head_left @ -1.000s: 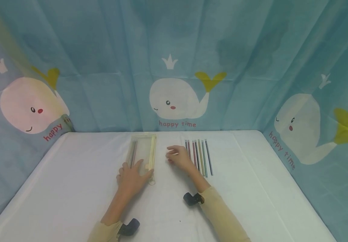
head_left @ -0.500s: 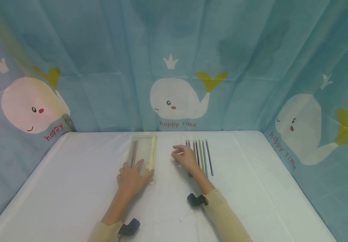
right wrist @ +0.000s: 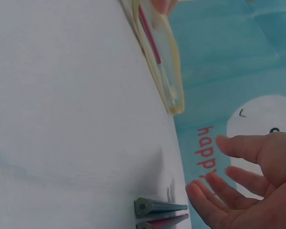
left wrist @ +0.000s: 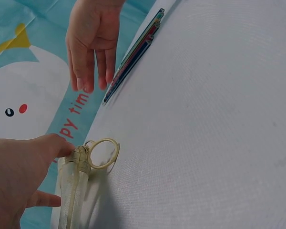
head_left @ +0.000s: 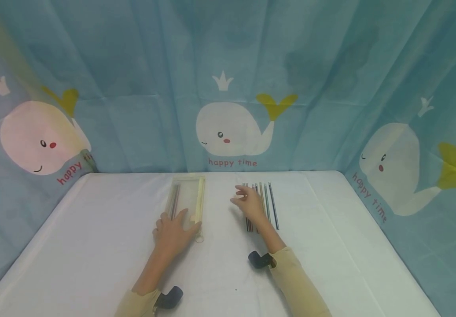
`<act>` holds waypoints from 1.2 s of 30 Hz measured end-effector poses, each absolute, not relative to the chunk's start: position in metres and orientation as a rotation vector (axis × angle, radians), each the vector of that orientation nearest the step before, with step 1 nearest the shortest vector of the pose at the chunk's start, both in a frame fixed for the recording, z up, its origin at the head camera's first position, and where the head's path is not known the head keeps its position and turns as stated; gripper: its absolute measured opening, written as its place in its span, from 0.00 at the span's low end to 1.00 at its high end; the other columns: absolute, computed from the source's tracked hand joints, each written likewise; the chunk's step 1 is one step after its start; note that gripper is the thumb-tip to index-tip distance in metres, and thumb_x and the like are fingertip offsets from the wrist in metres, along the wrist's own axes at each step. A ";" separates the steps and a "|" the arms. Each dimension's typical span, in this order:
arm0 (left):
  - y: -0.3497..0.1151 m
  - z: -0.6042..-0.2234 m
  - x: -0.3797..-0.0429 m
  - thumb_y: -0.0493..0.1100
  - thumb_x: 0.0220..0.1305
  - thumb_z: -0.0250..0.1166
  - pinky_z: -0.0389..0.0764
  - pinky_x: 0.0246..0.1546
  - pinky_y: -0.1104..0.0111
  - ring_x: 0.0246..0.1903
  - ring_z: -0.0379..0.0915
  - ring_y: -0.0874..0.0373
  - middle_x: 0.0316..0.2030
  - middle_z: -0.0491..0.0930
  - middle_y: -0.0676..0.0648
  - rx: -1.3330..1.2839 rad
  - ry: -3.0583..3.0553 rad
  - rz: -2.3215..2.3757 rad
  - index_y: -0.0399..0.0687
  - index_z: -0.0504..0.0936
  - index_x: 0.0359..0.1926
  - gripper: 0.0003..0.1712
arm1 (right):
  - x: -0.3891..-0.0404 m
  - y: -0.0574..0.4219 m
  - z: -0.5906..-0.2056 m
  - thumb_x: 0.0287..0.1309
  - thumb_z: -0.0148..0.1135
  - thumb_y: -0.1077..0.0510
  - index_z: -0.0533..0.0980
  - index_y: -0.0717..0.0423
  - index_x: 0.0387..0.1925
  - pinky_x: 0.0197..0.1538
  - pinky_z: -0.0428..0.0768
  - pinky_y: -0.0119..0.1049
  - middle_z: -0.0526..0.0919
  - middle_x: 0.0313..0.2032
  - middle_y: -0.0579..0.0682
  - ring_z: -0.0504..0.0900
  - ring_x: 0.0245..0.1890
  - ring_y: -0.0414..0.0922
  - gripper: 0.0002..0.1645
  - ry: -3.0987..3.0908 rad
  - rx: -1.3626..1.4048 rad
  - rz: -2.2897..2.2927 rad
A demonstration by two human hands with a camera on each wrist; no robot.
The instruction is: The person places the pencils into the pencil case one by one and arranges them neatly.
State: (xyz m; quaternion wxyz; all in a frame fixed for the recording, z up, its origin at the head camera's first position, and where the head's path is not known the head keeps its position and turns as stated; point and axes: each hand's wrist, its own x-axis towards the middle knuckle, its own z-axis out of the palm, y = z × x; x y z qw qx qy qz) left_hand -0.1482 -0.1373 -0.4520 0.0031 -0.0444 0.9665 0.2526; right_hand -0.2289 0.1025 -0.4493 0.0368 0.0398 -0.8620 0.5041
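Observation:
My left hand (head_left: 175, 233) rests spread on the near end of a see-through zip pencil pouch (head_left: 190, 193) with pale yellow edging. In the left wrist view my thumb (left wrist: 62, 145) presses the zip end beside a pale ring (left wrist: 104, 153). A few pencils (head_left: 175, 198) lie inside the pouch, one showing red (right wrist: 150, 38) in the right wrist view. My right hand (head_left: 251, 206) hovers over the left side of a row of several coloured pencils (head_left: 273, 204), fingers loosely bent and holding nothing. It hides part of the row.
A white cloth covers the table (head_left: 331, 255). Behind it and at both sides hangs a blue whale-print curtain (head_left: 145, 132). Dark wrist devices (head_left: 170, 297) sit at both beige sleeves (head_left: 297, 281).
My right hand has moved right, from the gap between pouch and pencils to over the pencil row. My left hand and the pouch stay where they were.

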 end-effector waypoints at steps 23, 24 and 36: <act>-0.136 -0.450 -0.146 0.65 0.70 0.65 0.68 0.48 0.41 0.48 0.66 0.34 0.55 0.67 0.24 -0.129 3.037 0.795 0.40 0.71 0.74 0.44 | -0.228 0.110 -0.446 0.64 0.73 0.61 0.73 0.65 0.69 0.61 0.82 0.52 0.82 0.60 0.66 0.83 0.58 0.61 0.35 -2.678 0.052 1.491; -0.137 -0.450 -0.146 0.65 0.70 0.65 0.68 0.49 0.41 0.49 0.66 0.34 0.55 0.67 0.23 -0.128 3.037 0.798 0.40 0.71 0.74 0.44 | -0.227 0.109 -0.445 0.64 0.73 0.61 0.73 0.65 0.70 0.61 0.82 0.52 0.82 0.60 0.66 0.83 0.58 0.61 0.35 -2.681 0.046 1.496; -0.137 -0.452 -0.146 0.65 0.69 0.65 0.67 0.50 0.39 0.51 0.65 0.32 0.57 0.67 0.23 -0.127 3.046 0.810 0.40 0.71 0.74 0.45 | -0.229 0.107 -0.449 0.63 0.74 0.59 0.75 0.63 0.68 0.59 0.82 0.52 0.83 0.58 0.65 0.83 0.59 0.61 0.35 -2.751 0.012 1.445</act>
